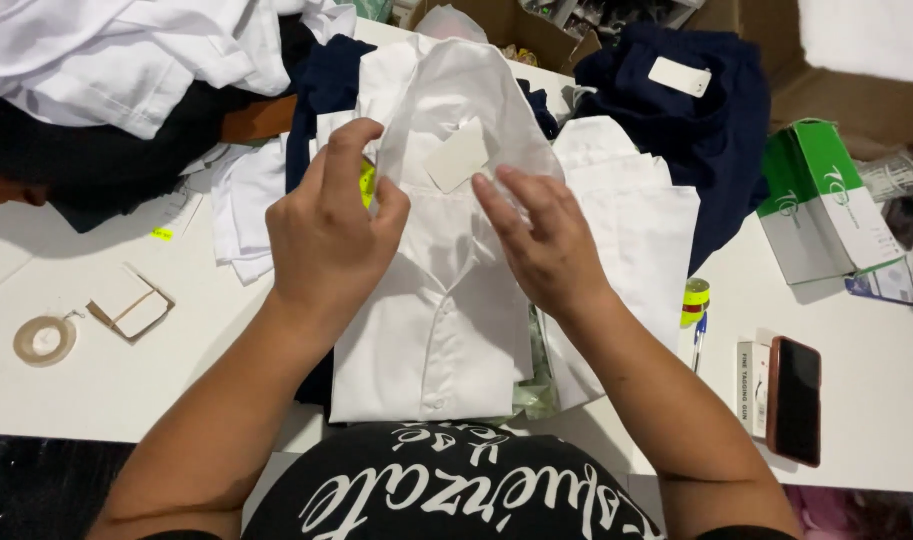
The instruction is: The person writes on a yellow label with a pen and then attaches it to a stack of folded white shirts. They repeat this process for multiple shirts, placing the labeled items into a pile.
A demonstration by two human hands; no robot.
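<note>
A folded white shirt (432, 330) lies on the white table (97, 380) right in front of me, its collar lifted. My left hand (327, 235) pinches the collar's left side, next to a small yellow sticker (368, 180). My right hand (542, 240) rests with spread fingers on the collar's right side, just below a pale card tag (459, 155) inside the collar. More folded white shirts (632, 220) lie stacked under and to the right.
Piles of white and dark clothes (127, 70) fill the back left; navy garments (697, 120) lie back right. A green-and-white box (822, 200), a phone (797, 400) on a small box, a pen (699, 340), a tape roll (45, 340) and card tags (132, 305) sit on the table.
</note>
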